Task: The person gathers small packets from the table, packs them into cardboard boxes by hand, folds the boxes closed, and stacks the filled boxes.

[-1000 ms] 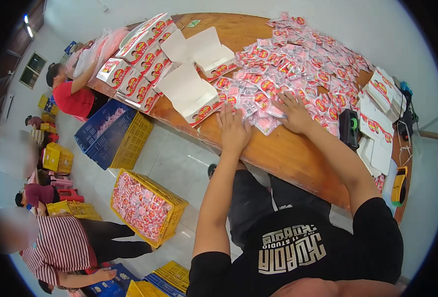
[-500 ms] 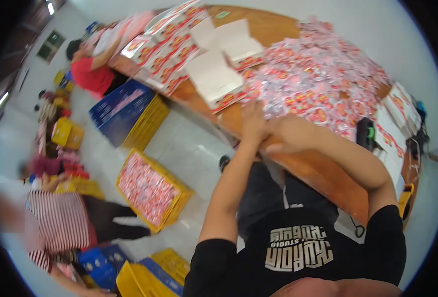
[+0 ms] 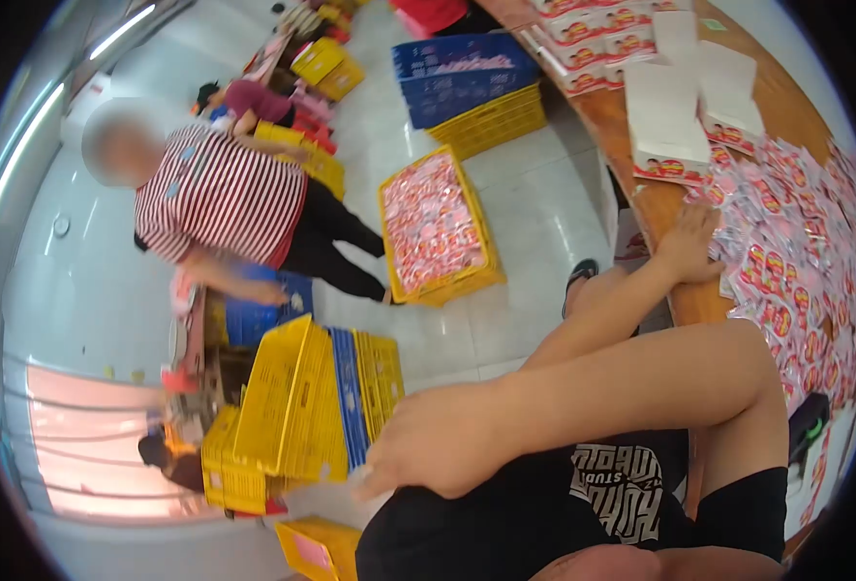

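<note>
My left hand (image 3: pixel 687 244) lies on the wooden table (image 3: pixel 704 305) near its edge, fingers spread and thumb apart. Its fingertips reach the near side of a heap of small clear packets (image 3: pixel 786 252) with red and yellow print; I see nothing held in it. Just beyond that hand stand open white cardboard boxes (image 3: pixel 668 121) with printed fronts. My right arm crosses in front of my body, so my right hand (image 3: pixel 447 441) hangs away from the table, over the yellow crates. Its fingers are blurred and partly hidden, and no object shows in it.
A yellow crate (image 3: pixel 494 261) full of packets sits on the floor, with blue crates (image 3: pixel 462 82) behind it. More yellow crates (image 3: pixel 288 407) are stacked at lower left. A person in a striped shirt (image 3: pixel 229 194) stands beside them. Printed boxes (image 3: pixel 583 44) line the table's far end.
My view has swung left. My right hand has left the table edge beside my left hand and swept across my body. My left hand stays at the table. The person in stripes has an arm lowered.
</note>
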Motion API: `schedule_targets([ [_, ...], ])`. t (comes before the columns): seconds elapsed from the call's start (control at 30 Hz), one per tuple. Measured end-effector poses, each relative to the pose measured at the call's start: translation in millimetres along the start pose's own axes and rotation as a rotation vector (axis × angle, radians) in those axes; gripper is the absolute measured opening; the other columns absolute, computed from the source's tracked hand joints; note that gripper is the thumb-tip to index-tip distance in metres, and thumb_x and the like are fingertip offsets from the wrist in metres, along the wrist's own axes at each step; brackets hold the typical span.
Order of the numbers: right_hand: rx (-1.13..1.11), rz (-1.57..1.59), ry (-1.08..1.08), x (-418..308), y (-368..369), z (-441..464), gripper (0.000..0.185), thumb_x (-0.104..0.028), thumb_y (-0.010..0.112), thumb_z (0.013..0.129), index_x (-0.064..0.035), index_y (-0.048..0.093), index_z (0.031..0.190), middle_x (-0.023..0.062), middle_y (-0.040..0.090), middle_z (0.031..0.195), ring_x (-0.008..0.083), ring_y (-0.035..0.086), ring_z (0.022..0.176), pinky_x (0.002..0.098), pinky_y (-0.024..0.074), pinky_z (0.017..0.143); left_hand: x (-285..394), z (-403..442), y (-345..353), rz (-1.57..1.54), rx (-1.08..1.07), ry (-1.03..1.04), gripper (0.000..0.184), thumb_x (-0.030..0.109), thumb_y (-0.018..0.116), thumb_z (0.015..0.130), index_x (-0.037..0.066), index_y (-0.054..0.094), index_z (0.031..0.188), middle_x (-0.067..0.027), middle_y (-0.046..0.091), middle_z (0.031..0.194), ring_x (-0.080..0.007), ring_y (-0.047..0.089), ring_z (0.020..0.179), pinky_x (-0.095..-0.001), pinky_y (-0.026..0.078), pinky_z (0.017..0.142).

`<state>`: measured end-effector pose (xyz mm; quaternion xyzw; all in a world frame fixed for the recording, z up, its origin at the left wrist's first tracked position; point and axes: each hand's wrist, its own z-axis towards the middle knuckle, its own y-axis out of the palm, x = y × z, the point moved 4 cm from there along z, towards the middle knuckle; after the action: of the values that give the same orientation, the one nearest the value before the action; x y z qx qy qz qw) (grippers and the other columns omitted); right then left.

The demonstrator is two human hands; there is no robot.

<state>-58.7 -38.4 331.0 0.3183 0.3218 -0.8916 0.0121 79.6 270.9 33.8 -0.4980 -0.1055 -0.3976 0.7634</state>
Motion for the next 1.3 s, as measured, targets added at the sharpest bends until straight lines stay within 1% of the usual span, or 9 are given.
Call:
schedule_targets([
  [0.27,-0.123,0.025,0.084,-12,10,-13,0.072,-0.003,0.062,0.082,-0.0174,0.056,0.153,0.0161,0.071,0.105,0.0384,0.069,0.102,0.0494,0.0544,0.084,3,1,1,0.072,-0.045,-0.046,0.100,0.054,0.075,0.073,-0.004,0.046,0.149,-0.0315,0.035,0.162,-0.0469,0.024,0.156,-0.0574,0.015,0.129],
  [0.43,-0.253,0.034,0.170,-23,4,-9,0.068,-0.004,0.063,0.086,-0.0143,0.054,0.153,0.0218,0.073,0.109,0.0417,0.071,0.103,0.0495,0.0559,0.086,-2,-5,3,0.098,0.046,-0.022,0.091,0.048,0.075,0.073,-0.005,0.052,0.143,-0.0319,0.044,0.155,-0.0493,0.036,0.150,-0.0590,0.026,0.126],
  [0.67,-0.003,-0.036,0.090,-19,6,-24,0.071,-0.003,0.059,0.088,-0.0167,0.050,0.157,0.0160,0.070,0.095,0.0379,0.069,0.091,0.0483,0.0542,0.079,2,4,-6,-0.062,-0.041,-0.113,0.067,0.036,0.069,0.080,-0.006,0.060,0.132,-0.0317,0.055,0.143,-0.0475,0.047,0.141,-0.0540,0.034,0.123],
  [0.73,0.149,-0.103,0.050,-7,14,-38,0.056,-0.005,0.059,0.091,-0.0121,0.060,0.147,0.0153,0.071,0.095,0.0372,0.070,0.090,0.0480,0.0545,0.080,18,1,-20,0.254,0.323,0.025,0.056,0.033,0.069,0.082,-0.002,0.064,0.125,-0.0288,0.063,0.132,-0.0473,0.053,0.134,-0.0521,0.037,0.121],
  [0.77,0.207,-0.158,0.148,1,17,-51,0.056,-0.005,0.059,0.091,-0.0121,0.060,0.147,0.0153,0.071,0.095,0.0372,0.070,0.090,0.0480,0.0545,0.080,8,0,-14,-0.028,-0.099,-0.158,0.069,0.037,0.069,0.084,-0.002,0.057,0.139,-0.0325,0.043,0.157,-0.0485,0.034,0.152,-0.0571,0.023,0.128],
  [0.9,0.490,-0.251,0.384,17,27,-117,0.037,-0.016,0.061,0.098,-0.0077,0.066,0.134,0.0145,0.070,0.103,0.0348,0.068,0.101,0.0459,0.0548,0.086,41,3,-36,0.244,0.206,0.161,0.051,0.034,0.075,0.083,-0.001,0.068,0.119,-0.0274,0.062,0.135,-0.0449,0.055,0.133,-0.0579,0.039,0.117],
  [1.0,0.722,-0.419,0.496,13,32,-179,0.035,-0.019,0.066,0.098,-0.0071,0.067,0.131,0.0135,0.070,0.112,0.0319,0.066,0.108,0.0433,0.0543,0.089,45,5,-42,0.218,0.161,0.235,0.035,0.023,0.076,0.077,0.003,0.065,0.104,-0.0203,0.066,0.117,-0.0398,0.061,0.114,-0.0534,0.048,0.100],
  [1.1,0.858,-0.536,0.799,-30,34,-255,0.037,-0.015,0.069,0.094,-0.0083,0.067,0.131,0.0117,0.073,0.108,0.0314,0.069,0.104,0.0437,0.0555,0.089,31,0,-29,0.142,-0.017,0.151,0.031,0.019,0.075,0.077,0.004,0.063,0.102,-0.0165,0.065,0.112,-0.0372,0.062,0.106,-0.0494,0.050,0.093],
  [1.3,1.214,-0.987,1.591,-116,70,-381,0.041,-0.022,0.073,0.093,-0.0089,0.068,0.131,0.0148,0.070,0.121,0.0349,0.066,0.114,0.0461,0.0536,0.099,40,3,-38,0.156,0.098,0.152,0.033,0.017,0.073,0.083,0.003,0.066,0.112,-0.0149,0.066,0.109,-0.0364,0.063,0.102,-0.0478,0.050,0.092],
])
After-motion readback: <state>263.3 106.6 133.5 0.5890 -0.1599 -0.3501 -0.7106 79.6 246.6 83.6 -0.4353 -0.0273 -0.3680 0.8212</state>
